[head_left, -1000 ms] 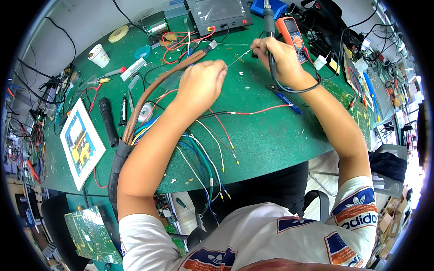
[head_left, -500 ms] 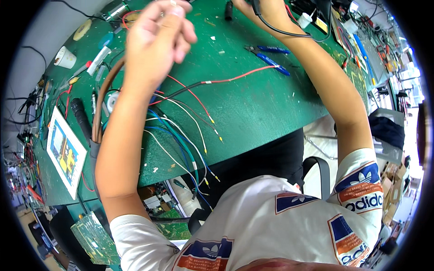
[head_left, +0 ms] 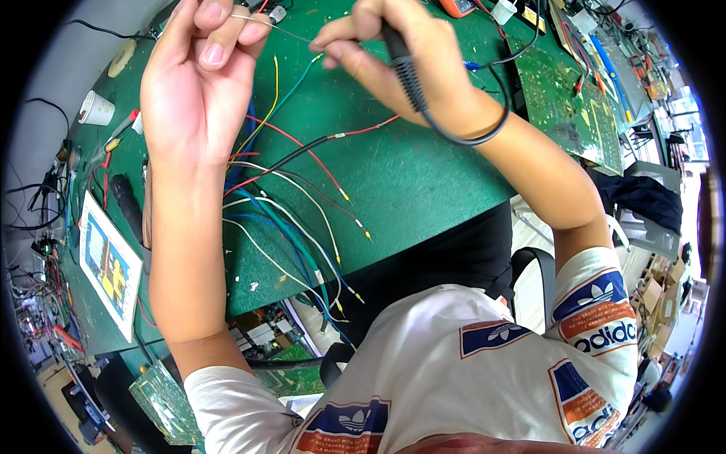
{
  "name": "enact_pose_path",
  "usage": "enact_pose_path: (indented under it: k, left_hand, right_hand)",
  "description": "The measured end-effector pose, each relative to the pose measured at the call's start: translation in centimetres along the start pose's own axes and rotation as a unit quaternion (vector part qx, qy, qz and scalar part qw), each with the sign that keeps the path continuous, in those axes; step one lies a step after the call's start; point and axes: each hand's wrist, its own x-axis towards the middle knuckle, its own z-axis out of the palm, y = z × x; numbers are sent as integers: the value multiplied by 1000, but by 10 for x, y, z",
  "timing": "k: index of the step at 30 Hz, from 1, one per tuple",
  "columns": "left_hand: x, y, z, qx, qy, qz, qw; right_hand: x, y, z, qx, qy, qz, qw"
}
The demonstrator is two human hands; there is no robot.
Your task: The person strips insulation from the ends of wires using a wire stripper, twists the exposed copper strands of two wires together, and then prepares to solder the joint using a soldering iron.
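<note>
My left hand (head_left: 200, 83) is raised palm up at the upper left, its fingers pinched on a thin silvery wire (head_left: 276, 29). That wire runs right to the fingertips of my right hand (head_left: 423, 60), where thumb and forefinger come close together; whether they grip its end I cannot tell. A black soldering iron handle (head_left: 397, 49) with a ribbed cord sleeve lies in my right hand, its tip hidden. Below, a fan of loose leads, among them a white lead (head_left: 321, 200), a red lead (head_left: 321, 166) and a green lead (head_left: 291, 79), spreads over the green bench (head_left: 408, 189).
A paper cup (head_left: 96, 108), a black cylinder (head_left: 130, 195) and a printed sheet (head_left: 112, 265) are on the left. The iron's black cord (head_left: 484, 140) loops over my right wrist. A circuit board (head_left: 567, 102) is on the right; an orange-edged meter (head_left: 457, 6) sits at the far edge.
My right hand has come left and nearer with the soldering iron, now close to my left hand. My left hand has moved left and turned palm up. The thin wire now spans between them.
</note>
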Motion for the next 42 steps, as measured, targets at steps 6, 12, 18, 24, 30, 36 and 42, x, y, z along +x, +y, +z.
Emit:
enact_pose_path:
  k: [6,12,18,24,30,36,42]
  left_hand:
    - [6,4,-31,172,104,32,979]
    - [6,-1,-36,257,176,50,949]
    - [7,-10,-42,334,172,65,924]
    - [2,-25,-13,590,127,162,781]
    - [-6,-41,-5,708,-31,233,666]
    - [-15,-53,-6,674,-133,86,721]
    - [-18,-49,-7,722,-103,-56,682]
  right_hand:
    - [-28,5,-37,-48,-4,73,996]
    - [-54,1,-62,-112,-92,52,988]
    - [-66,9,-69,-185,-31,-4,982]
    - [-50,8,-64,-203,-21,-28,979]
    - [-33,19,-50,-110,24,-91,990]
    - [-25,16,-34,-48,-20,-115,992]
    - [-28,20,-35,-63,-28,-127,990]
